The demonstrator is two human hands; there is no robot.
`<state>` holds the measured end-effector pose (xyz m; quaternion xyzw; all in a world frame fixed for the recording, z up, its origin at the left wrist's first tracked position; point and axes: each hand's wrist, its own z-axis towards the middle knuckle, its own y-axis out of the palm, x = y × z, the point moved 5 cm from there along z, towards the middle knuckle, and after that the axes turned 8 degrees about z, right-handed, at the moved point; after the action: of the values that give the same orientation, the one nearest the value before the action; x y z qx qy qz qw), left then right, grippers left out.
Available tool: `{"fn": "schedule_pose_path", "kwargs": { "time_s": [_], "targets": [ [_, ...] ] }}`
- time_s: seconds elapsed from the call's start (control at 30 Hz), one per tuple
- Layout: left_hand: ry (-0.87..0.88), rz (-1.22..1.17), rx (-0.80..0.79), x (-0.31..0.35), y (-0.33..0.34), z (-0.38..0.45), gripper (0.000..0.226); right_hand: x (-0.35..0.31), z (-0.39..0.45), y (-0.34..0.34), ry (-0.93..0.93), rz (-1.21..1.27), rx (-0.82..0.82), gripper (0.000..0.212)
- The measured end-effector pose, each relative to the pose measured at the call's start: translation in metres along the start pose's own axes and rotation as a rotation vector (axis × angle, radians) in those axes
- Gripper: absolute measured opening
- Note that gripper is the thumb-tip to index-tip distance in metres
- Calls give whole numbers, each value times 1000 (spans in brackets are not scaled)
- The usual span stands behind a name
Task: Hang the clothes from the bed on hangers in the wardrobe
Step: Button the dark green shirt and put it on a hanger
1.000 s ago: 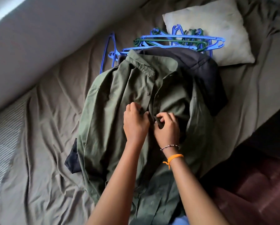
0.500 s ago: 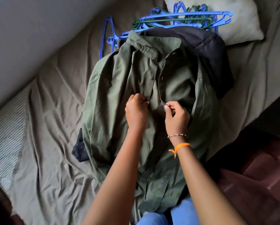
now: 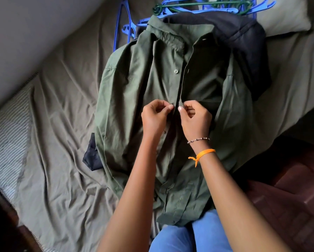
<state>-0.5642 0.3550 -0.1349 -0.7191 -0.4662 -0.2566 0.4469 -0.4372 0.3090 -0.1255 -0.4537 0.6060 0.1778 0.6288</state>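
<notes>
The bed [image 3: 58,110] wears a creased grey-brown sheet. A dark garment [image 3: 243,44] lies on it, mostly hidden by the green shirt [image 3: 143,91] spread over it — one corner pokes out left of the shirt. Beyond the shirt's collar lie blue and green hangers [image 3: 203,6], partly on a pale pillow [image 3: 283,19] — far right of the collar

Shirt [image 3: 143,91] olive green, pale green buttons. Garment [image 3: 247,44] beneath black. Hangers [image 3: 216,6] blue, one dark green. Bedsheet [image 3: 61,124] grey-brown; pillow [image 3: 283,20] off-white. Wristband [image 3: 205,153] orange. Trousers [image 3: 203,235] blue.
</notes>
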Motion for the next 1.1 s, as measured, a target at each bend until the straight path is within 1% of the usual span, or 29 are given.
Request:
{"fn": "schedule_pose_path", "kwargs": {
  "time_s": [0.1,0.13,0.2,0.3,0.4,0.43,0.5,0.6,0.67,0.87,1.0,1.1],
  "targets": [
    [-63,-250,-54,7,1,-12,15,-7,-9,9,20,94,-50,3],
    [-76,-288,-58,10,1,-13,14,-7,-10,9,21,116,-51,4],
    [-76,-289,-51,14,0,-15,14,-9,-11,8,28,150,-38,5],
    [-21,-157,11,14,-4,-17,12,-11,-13,2,2,175,17,5],
    [124,109,101,22,-8,-21,7,-13,-18,2,-41,174,48,4],
    [146,139,106,24,-8,-21,7,-12,-19,3,-43,165,48,5],
    [109,79,81,25,-6,-22,9,-9,-20,6,-8,155,40,7],
    [-8,-122,2,18,-3,-21,11,-5,-19,9,51,170,30,5],
    [-57,-214,-56,14,-2,-22,9,-4,-18,8,69,201,29,5],
    [-90,-289,-116,13,-1,-26,10,-2,-17,2,97,271,-1,3],
    [-91,-274,-156,11,-2,-23,13,2,-12,-2,144,361,-90,10],
    [-91,-265,-215,10,-4,-21,7,4,-7,0,175,338,-131,14]
  ]
}}
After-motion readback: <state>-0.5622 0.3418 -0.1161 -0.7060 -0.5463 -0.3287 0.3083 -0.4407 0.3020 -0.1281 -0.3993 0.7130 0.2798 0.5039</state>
